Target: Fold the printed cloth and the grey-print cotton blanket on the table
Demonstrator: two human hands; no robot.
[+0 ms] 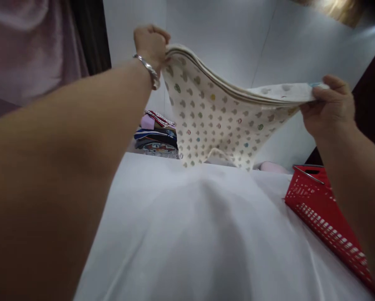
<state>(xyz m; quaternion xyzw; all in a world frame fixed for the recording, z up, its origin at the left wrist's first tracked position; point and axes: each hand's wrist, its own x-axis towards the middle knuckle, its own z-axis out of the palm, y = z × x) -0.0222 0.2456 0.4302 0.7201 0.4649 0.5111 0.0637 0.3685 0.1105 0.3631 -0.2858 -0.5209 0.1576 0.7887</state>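
A cream-white garment [217, 117] printed with small grey, green and yellow motifs is stretched in the air between my two hands. My left hand [152, 46], with a silver bangle at its wrist, is closed round the garment's upper left corner. At the upper right corner my right hand [331, 104] pinches the gathered edge between thumb and fingers. The cloth sags between them in layered folds, and its lower edge, with a notch in the middle, hangs over the far side of the white-covered surface [174, 234]. Whether it is a top or shorts I cannot tell.
A stack of folded clothes [157, 136] lies at the far left edge of the white surface. On the right stands a red perforated plastic basket [319, 200] with a metal handle. A pink curtain [33, 50] hangs at the left, and a pale wall [225, 37] rises behind.
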